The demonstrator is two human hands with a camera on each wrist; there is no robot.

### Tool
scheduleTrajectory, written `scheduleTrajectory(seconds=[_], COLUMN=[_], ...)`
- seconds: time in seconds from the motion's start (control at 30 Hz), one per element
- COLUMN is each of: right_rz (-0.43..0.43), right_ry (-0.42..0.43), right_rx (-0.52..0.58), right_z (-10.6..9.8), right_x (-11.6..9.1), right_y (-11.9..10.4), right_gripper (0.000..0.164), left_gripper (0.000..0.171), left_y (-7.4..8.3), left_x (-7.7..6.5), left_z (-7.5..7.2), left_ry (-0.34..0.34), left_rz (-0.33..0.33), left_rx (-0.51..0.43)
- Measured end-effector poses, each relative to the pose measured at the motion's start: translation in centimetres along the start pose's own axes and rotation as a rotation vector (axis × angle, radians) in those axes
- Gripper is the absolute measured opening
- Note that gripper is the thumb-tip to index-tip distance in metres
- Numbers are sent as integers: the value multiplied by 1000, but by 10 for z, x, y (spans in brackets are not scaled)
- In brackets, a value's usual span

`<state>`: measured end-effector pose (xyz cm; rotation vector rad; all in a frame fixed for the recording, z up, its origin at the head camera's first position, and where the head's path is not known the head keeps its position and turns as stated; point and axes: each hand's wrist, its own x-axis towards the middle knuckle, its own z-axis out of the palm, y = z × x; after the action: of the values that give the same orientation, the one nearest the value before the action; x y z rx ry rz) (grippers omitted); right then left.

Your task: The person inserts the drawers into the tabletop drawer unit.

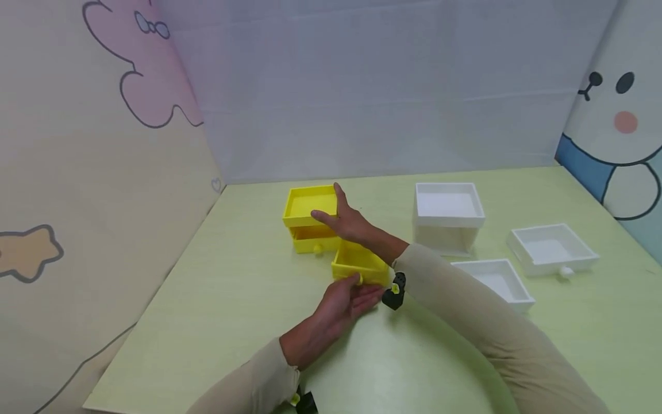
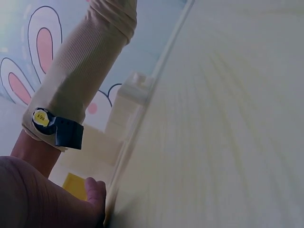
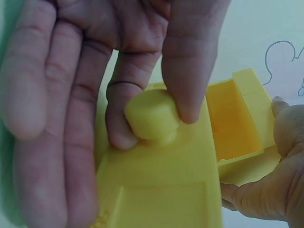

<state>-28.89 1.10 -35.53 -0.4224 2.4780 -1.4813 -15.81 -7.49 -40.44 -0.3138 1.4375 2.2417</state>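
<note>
My left hand pinches the round knob of a loose yellow drawer between thumb and finger, its other fingers extended beneath the front. That drawer sits just in front and to the right of a small yellow cabinet. The cabinet's upper slot stands open, and a lower yellow drawer is in the slot below. Crossing above the loose drawer, my right hand holds the cabinet at its right side, thumb over the top front edge; some of its fingers are hidden in the head view.
A white cabinet with an open front stands right of the yellow one. Two white drawers lie apart from it: one partly behind my right sleeve, another with its knob farther right. A pale wall backs the table.
</note>
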Motion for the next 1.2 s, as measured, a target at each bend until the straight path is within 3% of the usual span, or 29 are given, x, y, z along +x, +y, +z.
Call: scheduleTrajectory(seconds=[0.33, 0.77, 1.2], right_rz=[-2, -3, -5], right_ry=[-3, 0, 5], right_rx=[-5, 0, 9], right_z=[0, 0, 0], right_x=[0, 2, 1], right_y=[0, 2, 2], right_gripper=[99, 99, 99], left_gripper=[42, 40, 40], left_y=[2, 10, 9], left_x=[-11, -14, -16], left_z=[-4, -8, -9], left_ry=[15, 196, 264], left_rz=[10, 118, 155], left_rx=[-3, 0, 12])
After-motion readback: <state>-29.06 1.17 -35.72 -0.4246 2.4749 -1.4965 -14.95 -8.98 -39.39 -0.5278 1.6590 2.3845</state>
